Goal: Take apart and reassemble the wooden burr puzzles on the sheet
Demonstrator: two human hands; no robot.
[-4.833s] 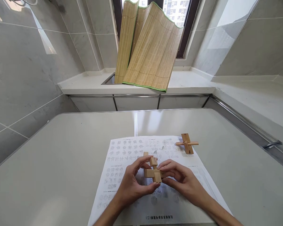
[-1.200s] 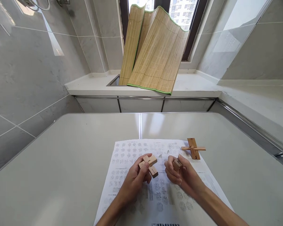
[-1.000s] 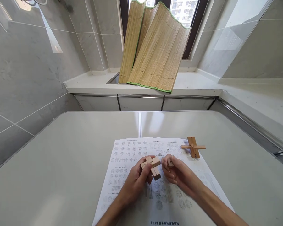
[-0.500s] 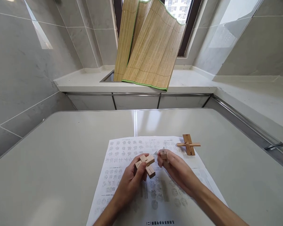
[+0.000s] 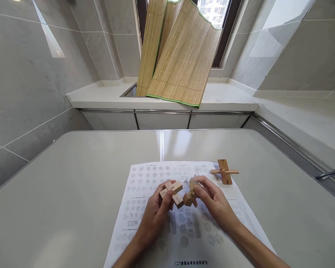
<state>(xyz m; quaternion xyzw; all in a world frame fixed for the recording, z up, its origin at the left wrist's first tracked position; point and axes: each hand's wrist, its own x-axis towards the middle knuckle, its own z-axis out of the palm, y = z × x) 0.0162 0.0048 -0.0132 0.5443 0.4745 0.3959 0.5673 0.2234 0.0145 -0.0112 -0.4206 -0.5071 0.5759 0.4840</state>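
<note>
My left hand (image 5: 156,210) is closed around a cluster of interlocked wooden puzzle pieces (image 5: 177,187), with my thumb pressed on top. My right hand (image 5: 214,199) pinches a notched wooden puzzle piece (image 5: 188,198) in its fingertips. That piece is tilted, close to the right side of the cluster; whether the two touch I cannot tell. Both hands are held above a printed instruction sheet (image 5: 145,204) covered in small diagrams. Beyond my right hand, a cross-shaped wooden assembly (image 5: 225,172) lies at the sheet's far right corner.
The sheet lies on a pale, glossy table (image 5: 58,193) with a seam running through its far half. Behind the table is a white ledge (image 5: 100,97) with a bamboo mat (image 5: 181,63) hanging over it by the window. A metal rail (image 5: 290,145) runs along the right.
My right hand has turned the puzzle piece, so its lettered end no longer shows and its notched side does. The cluster in my left hand has barely moved.
</note>
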